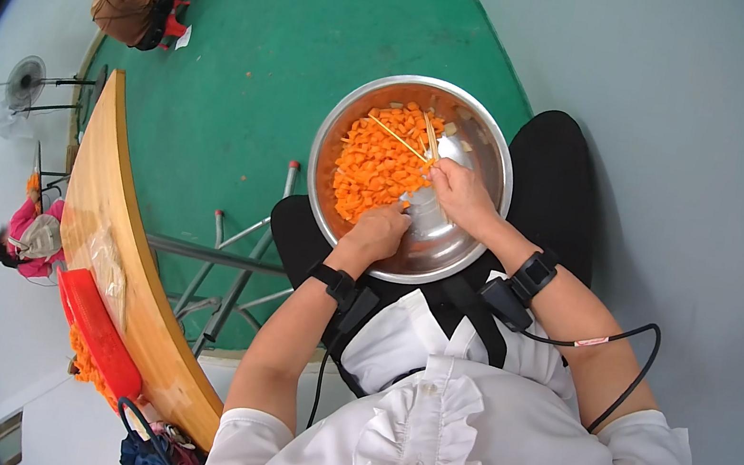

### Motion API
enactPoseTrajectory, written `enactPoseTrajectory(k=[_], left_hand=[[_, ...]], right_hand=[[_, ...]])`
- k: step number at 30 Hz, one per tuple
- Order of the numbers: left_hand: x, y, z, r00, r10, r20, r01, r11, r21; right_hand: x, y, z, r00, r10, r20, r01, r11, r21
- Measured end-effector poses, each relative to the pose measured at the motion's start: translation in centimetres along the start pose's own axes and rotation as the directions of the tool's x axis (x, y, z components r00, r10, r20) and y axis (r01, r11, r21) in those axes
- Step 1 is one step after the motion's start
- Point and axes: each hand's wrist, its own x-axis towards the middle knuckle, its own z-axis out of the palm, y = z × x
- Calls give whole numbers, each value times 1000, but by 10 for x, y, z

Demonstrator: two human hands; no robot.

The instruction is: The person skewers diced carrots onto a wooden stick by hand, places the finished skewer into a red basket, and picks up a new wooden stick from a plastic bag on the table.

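Observation:
A wide steel bowl (494, 135) rests on the lap, with many diced carrots (373, 161) heaped on its left side. My right hand (462, 193) is closed around thin bamboo sticks (431, 134) over the bowl. One of them slants away to the left above the carrots. Inside the bowl's near side, my left hand (379, 232) is curled at the edge of the carrot heap. A bit of orange shows by its fingertips, but whether they pinch it is hidden. Several paler cubes (451, 129) lie near the far wall of the bowl.
A wooden table (118, 223) stands at left, bearing a red tray (99, 331) and a clear plastic bag (107, 265). Metal legs (235, 279) rise beside the left knee. One person (127, 3) sits on a red stool farther off; another (36, 240) is beyond the table.

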Motion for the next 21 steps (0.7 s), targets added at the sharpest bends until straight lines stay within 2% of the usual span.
enactPoseTrajectory(k=[3, 6, 12, 15, 18, 21], left_hand=[[-3, 5, -6, 1000, -4, 30, 4, 1000, 0], [-8, 2, -4, 999, 35, -15, -36, 997, -68], [-8, 6, -2, 998, 19, -64, -17, 999, 29], [-8, 2, -1, 999, -26, -47, 25, 999, -24], [-8, -4, -3, 994, -4, -105, -9, 992, -124], [-7, 1, -35, 939, -248, -238, 114, 877, -466]], right_hand=[[0, 0, -1, 1000, 9, 15, -9, 1000, 23], [0, 0, -2, 1000, 4, 13, -5, 999, 33], [1, 3, 0, 999, 17, 41, -16, 1000, -21], [1, 2, -2, 1000, 13, 19, -14, 1000, 8], [1, 2, -2, 1000, 2, 10, -2, 1000, 28], [1, -4, -4, 999, 7, 33, -6, 1000, -17]])
